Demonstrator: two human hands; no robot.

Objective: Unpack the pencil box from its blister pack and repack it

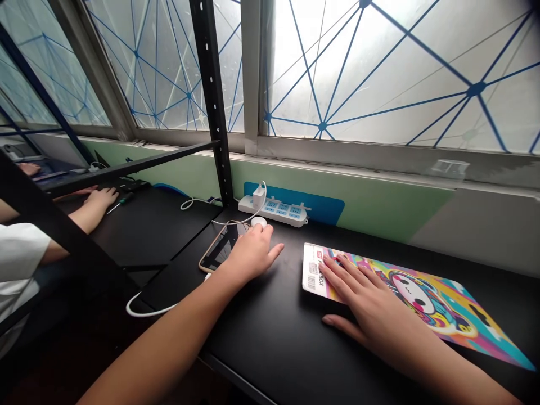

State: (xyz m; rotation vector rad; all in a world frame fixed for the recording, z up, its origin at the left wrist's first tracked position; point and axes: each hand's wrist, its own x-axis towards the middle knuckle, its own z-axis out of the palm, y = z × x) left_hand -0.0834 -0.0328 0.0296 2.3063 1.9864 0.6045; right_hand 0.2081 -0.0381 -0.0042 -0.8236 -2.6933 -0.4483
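Observation:
My left hand (253,253) reaches over the black table, thumb held apart and fingertips at a small round white object (259,221) whose kind I cannot make out. Just left of that hand lies a dark-screened phone or small tablet (221,246) with a light-coloured frame, partly covered by my hand and wrist. My right hand (358,287) rests flat, fingers spread, on a colourful cartoon-printed flat sheet or thin box (422,295). A white label with a barcode (313,275) shows at its left end, beside my fingertips.
A white power strip (274,211) with a plugged-in charger (259,197) sits against the wall. White cable (147,313) loops past the table edge. A black metal frame post (213,101) rises at left. Beyond it, another person's hand (101,199) rests near a screwdriver (118,203).

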